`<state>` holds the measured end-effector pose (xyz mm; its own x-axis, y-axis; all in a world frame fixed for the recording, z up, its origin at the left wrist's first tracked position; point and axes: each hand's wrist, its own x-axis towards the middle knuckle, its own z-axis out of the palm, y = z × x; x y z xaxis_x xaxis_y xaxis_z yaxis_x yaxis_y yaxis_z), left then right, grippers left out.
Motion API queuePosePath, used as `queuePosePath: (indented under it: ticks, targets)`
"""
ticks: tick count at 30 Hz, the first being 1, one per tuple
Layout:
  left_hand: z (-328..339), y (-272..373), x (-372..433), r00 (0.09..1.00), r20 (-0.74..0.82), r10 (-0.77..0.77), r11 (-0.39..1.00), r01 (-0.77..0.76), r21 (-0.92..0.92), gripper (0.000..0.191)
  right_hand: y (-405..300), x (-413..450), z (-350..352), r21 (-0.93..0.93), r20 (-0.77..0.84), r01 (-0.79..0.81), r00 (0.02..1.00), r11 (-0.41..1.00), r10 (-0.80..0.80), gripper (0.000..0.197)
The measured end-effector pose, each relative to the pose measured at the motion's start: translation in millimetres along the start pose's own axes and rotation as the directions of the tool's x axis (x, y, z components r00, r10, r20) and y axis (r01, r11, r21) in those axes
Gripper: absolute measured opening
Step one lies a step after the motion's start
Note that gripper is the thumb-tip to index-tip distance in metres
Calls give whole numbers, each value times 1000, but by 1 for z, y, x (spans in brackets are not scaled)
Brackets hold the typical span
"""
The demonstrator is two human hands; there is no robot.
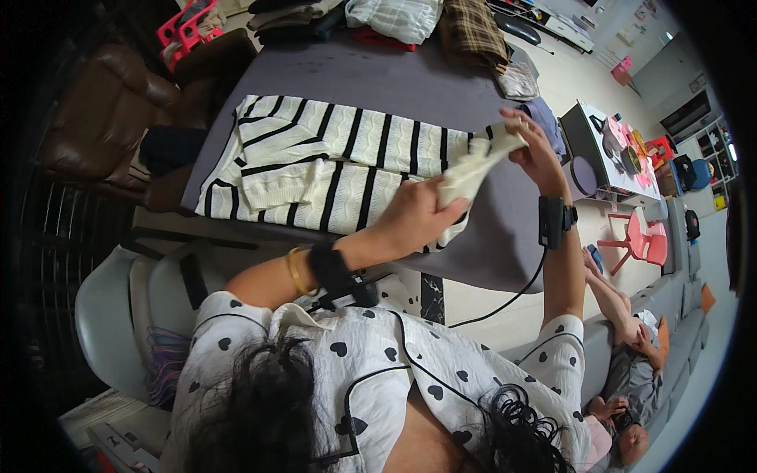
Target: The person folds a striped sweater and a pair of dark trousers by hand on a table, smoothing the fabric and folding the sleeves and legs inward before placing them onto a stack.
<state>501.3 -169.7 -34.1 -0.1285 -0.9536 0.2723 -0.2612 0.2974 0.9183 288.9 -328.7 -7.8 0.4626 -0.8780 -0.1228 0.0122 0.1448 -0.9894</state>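
Note:
A cream knit sweater with black stripes [355, 171] lies across the grey-covered table [284, 71], its far-left sleeve folded back over the body. At the sweater's right end, my left hand [417, 216] grips a raised cream part of it between thumb and fingers. My right hand [532, 148] holds the upper end of the same raised part, above the table's right side. The raised knit is partly blurred, and the fingertips of my left hand are hidden behind it. Both wrists wear black strapped devices, with a cable running from the right one.
Folded clothes, including brown plaid cloth [473, 32] and white checked cloth [393, 18], line the table's far edge. A brown leather chair [106, 112] is at the left and a grey chair [112, 319] at the near left. A person sits on the grey sofa [680, 331] at right.

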Motion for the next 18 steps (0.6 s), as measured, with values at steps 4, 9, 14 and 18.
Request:
queuePosePath:
  ticks: [4, 9, 14, 18]
  targets:
    - [-45, -18, -43, 975, -54, -217, 935, 191, -300, 26, -29, 35, 84, -224, 115, 82, 992, 971, -57, 32]
    - [-87, -28, -73, 889, 41, -456, 804, 431, -409, 30, -6, 88, 159, -422, 242, 114, 970, 899, -10, 32]
    - [-112, -38, -90, 819, 121, -561, 664, 533, -525, 31, 35, 116, 200, -598, 310, 84, 941, 797, 134, 47]
    - [-137, -42, -91, 767, 239, -596, 619, 628, -472, 31, 26, 99, 181, -647, 271, 143, 961, 749, 51, 47]
